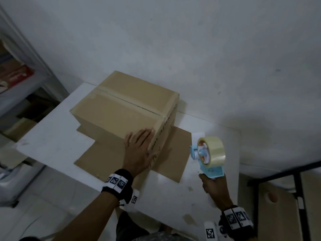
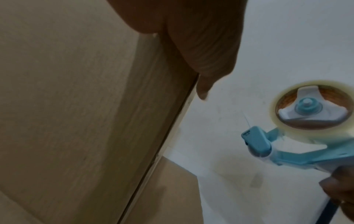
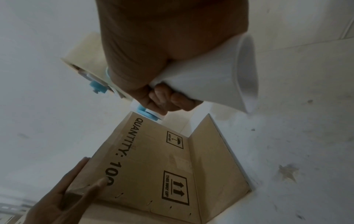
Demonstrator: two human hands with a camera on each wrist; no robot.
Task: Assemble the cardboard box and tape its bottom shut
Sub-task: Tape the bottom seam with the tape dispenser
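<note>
A brown cardboard box [image 1: 121,105] stands on the white table [image 1: 52,136] with its closed flaps facing up. A glossy strip of clear tape seems to run along their seam. Its lower flaps [image 1: 173,153] lie spread flat on the table. My left hand [image 1: 140,150] rests flat on the box's near top corner, fingers straight. In the right wrist view its thumb [image 3: 99,181] touches the printed side of the box [image 3: 153,166]. My right hand [image 1: 213,186] grips the handle of a blue tape dispenser [image 1: 210,153] with a clear roll. It holds the dispenser in the air to the right of the box, apart from it.
A metal shelf [image 1: 17,75] with cartons stands at the left. A black-framed stand [image 1: 295,171] and flat cardboard sheets [image 1: 278,206] are at the lower right. A white wall [image 1: 191,40] rises right behind the table.
</note>
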